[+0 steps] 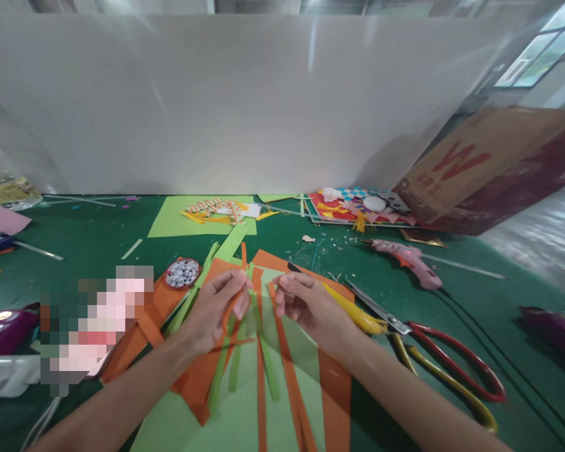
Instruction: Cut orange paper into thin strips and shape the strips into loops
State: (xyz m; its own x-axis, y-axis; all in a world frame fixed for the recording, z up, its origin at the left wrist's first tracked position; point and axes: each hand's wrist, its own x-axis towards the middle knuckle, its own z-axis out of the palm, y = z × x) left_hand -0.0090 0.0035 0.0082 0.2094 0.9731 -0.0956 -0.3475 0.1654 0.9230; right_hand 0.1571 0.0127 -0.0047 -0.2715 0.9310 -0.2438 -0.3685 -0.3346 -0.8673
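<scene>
One round, patterned disc [183,274] lies left of my left hand [223,298], whose thumb and fingers pinch an orange strip [243,253], its end poking up; between the hands, green strips [268,370] cross a pale green sheet [242,424]; my right hand [306,301] bunches its fingertips by a second orange strip [287,359], grip unclear; I judge this as lining up strips, calling next for a light, steady pinch; scissors [398,325] rest rightward.

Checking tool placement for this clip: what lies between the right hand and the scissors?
In the head view, a yellow tool lies between the right hand and the scissors, with orange paper beside it.
</scene>
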